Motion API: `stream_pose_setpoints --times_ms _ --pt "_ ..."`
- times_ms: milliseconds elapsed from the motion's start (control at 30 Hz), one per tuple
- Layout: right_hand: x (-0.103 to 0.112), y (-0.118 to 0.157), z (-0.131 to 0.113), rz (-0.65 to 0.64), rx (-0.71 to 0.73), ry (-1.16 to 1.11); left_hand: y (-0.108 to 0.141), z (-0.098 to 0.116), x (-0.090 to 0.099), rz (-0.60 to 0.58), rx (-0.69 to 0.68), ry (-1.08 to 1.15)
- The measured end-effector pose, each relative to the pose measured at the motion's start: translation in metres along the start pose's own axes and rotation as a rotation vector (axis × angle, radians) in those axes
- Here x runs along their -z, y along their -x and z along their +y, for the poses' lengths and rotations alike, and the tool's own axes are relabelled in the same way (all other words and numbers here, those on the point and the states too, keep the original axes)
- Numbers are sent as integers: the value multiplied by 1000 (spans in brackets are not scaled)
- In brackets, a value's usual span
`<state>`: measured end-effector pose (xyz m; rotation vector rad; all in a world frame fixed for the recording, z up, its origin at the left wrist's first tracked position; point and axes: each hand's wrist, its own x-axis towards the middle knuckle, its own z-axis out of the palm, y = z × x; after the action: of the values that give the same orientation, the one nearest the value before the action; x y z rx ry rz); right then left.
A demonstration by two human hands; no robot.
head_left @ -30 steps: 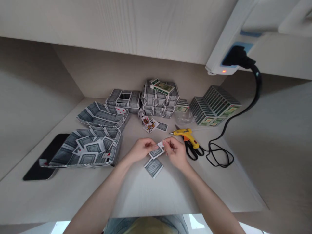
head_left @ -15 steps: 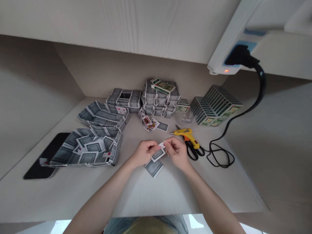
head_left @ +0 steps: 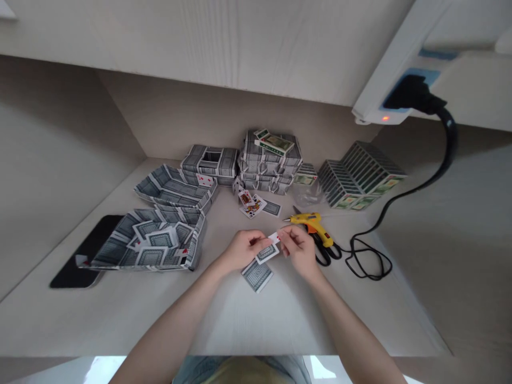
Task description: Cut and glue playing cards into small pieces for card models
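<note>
My left hand [head_left: 247, 249] pinches a playing card [head_left: 267, 254] by its left side, with the patterned back up. The fingers of my right hand [head_left: 296, 246] are closed on the white upper right part of the same card, which seems bent there. Below it, another patterned card [head_left: 257, 276] lies on the table. Just right of my right hand are a yellow glue gun [head_left: 316, 225] and black-handled scissors [head_left: 323, 255]. Several loose cards [head_left: 252, 204] lie farther back, some face up.
At the left, a tray made of cards [head_left: 196, 242] holds loose cards beside a black phone-like object [head_left: 76, 272]. Card-built boxes [head_left: 270, 160] and stacked card packs [head_left: 370, 170] stand behind. A black cable [head_left: 400, 194] runs at the right.
The whole view has shifted slightly, so things appear a little farther right. Both hands keep hold of the card, with little change in their pose.
</note>
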<state>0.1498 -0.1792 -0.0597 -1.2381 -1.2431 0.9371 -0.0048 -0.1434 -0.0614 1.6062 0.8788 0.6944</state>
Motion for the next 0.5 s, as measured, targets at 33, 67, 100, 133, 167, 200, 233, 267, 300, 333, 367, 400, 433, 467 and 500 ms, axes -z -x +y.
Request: stream_pose_setpoints --times_ms 33,67,100,133,167,200,233,267,300,333,367,400,433,467,500 --pt "2 -1 0 17 -4 -24 0 1 0 7 -5 11" --pt "4 -2 0 39 -3 -47 0 1 1 11 -6 29" --pt "7 -3 -1 69 6 -68 -1 1 2 15 -3 62" --pt "10 -5 -1 107 24 -82 -1 0 3 27 2 110" --pt "13 -6 -2 153 50 -92 -2 0 4 43 4 167" --pt "17 -8 -3 205 84 -101 -3 -1 4 63 5 226" --pt "20 -10 -5 256 120 -108 -5 -2 5 87 3 278" --pt "22 -12 -8 300 157 -113 -6 -3 6 114 1 315" --pt "24 -13 -13 330 191 -116 -8 -4 7 142 3 338" --pt "23 -15 -19 339 220 -115 -9 -5 8 175 10 349" --pt "20 -17 -26 326 243 -109 -11 -7 9 218 23 351" --pt "15 -18 -34 295 260 -100 -12 -9 10 271 38 345" --pt "8 -19 -43 252 273 -93 -13 -11 11 328 53 326" --pt "-1 -20 -52 204 282 -89 -14 -13 12 380 64 291" --pt "-13 -21 -60 167 298 -92 -15 -14 12 422 66 241"
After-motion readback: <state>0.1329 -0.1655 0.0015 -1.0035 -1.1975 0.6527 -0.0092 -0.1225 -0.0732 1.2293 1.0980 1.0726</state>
